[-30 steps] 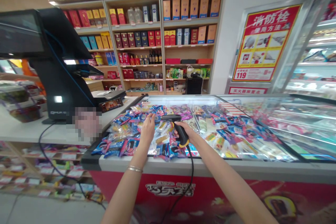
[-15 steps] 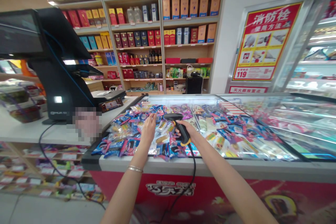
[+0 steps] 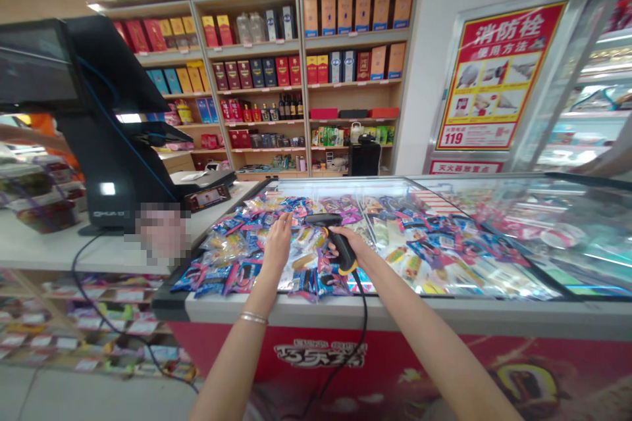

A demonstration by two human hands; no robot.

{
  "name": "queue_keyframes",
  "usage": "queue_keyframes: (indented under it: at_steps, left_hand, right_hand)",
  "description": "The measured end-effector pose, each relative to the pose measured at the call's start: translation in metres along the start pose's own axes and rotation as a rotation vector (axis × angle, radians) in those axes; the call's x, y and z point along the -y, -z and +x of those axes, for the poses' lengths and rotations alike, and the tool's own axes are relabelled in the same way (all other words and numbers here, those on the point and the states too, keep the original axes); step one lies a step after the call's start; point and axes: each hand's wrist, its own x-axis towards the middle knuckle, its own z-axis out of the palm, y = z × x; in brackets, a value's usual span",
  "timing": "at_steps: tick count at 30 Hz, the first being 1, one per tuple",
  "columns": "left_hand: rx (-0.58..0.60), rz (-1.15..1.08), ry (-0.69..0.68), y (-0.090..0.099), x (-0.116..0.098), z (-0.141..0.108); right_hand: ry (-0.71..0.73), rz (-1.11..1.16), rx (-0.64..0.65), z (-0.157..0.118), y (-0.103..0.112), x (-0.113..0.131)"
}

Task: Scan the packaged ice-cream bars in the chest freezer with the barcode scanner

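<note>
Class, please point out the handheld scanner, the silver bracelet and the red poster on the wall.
Handheld scanner [image 3: 344, 251]: head view, on its black handle.
Silver bracelet [image 3: 253, 318]: head view, on its band.
Red poster [image 3: 500, 77]: head view, on the pictures in its middle.

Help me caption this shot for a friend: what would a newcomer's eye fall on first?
Probably the black-and-yellow scanner in the right hand, near the centre, against a spread of blue and pink packets. Next, the red-and-yellow poster at upper right. The big black checkout terminal on the counter at left also stands out.
</note>
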Motion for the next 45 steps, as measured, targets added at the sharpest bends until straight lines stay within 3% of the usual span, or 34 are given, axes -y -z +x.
queue_keyframes:
  at_steps: [20, 45]
  left_hand:
    - [0.032, -0.004, 0.033, 0.004, 0.0, 0.001]
    - [0.067, 0.019, -0.023, 0.013, -0.004, 0.003]
  right_hand:
    - [0.015, 0.014, -0.028, -0.003, -0.002, 0.001]
    - [0.027, -0.024, -0.055, -0.006, -0.006, 0.004]
